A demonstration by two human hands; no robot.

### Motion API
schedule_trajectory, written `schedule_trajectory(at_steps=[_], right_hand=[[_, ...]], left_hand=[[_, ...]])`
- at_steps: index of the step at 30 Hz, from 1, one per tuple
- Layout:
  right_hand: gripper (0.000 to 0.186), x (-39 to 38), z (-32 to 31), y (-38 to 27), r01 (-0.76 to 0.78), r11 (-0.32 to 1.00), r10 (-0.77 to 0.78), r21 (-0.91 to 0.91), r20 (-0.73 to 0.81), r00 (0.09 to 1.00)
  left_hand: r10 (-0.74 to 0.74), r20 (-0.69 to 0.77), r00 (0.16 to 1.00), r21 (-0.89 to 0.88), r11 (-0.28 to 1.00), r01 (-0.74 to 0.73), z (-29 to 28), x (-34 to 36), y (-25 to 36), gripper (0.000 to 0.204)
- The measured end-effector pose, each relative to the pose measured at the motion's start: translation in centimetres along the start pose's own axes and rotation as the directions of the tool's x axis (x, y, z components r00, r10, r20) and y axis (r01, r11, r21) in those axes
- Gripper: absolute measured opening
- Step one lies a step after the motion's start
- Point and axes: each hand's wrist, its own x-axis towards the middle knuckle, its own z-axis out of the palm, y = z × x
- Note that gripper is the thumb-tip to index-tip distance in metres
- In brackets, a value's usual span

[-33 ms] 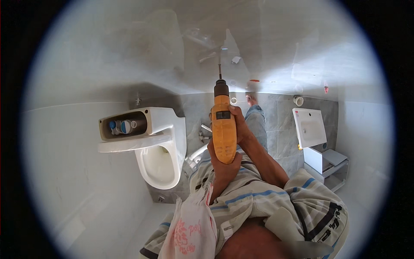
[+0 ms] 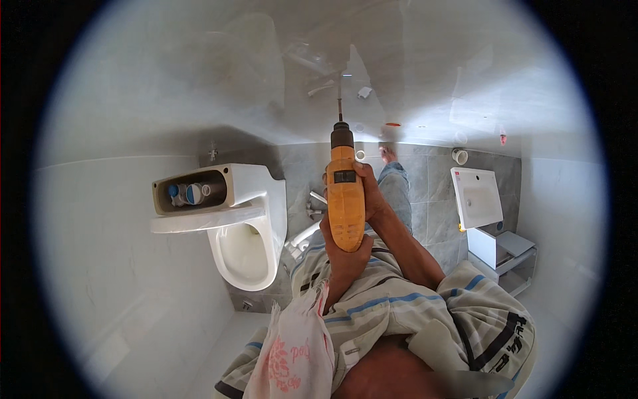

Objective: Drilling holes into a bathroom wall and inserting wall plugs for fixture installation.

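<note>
An orange power drill (image 2: 346, 206) with a dark chuck (image 2: 341, 136) points away from me at the glossy grey wall. Its thin bit (image 2: 340, 110) appears to reach the wall surface, where a reflection continues its line; I cannot tell how deep the tip is. My left hand (image 2: 345, 261) is closed round the rear of the drill, where the handle is mostly hidden under the body. Farther forward, my right hand (image 2: 372, 191) grips the drill's side near the front, with its thumb along the casing and the other fingers out of sight below.
On the left stands a white toilet (image 2: 269, 226) with its cistern uncovered. A white basin (image 2: 476, 197) and an open cabinet (image 2: 508, 256) are at the right. A white pipe stub (image 2: 460, 156) rises near the wall. A towel (image 2: 292, 352) hangs over my left side.
</note>
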Motion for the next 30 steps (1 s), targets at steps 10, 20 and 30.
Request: schedule_trajectory(at_steps=[10,20,30], right_hand=[[0.058,0.2,-0.4,0.1,-0.003,0.999,0.003,0.042,0.007,1.000],[0.059,0.7,-0.7,0.2,0.002,1.000,-0.003,0.023,0.053,0.999],[0.059,1.0,-1.0,0.2,-0.020,1.000,0.020,0.008,0.022,1.000]], left_hand=[[-0.024,0.022,0.999,-0.071,0.997,0.025,-0.3,0.2,-0.5,0.068],[-0.066,0.054,0.996,-0.086,0.994,0.070,-0.6,0.7,-1.2,0.068],[0.011,0.028,1.000,-0.032,0.999,-0.010,-0.7,0.8,-1.1,0.065]])
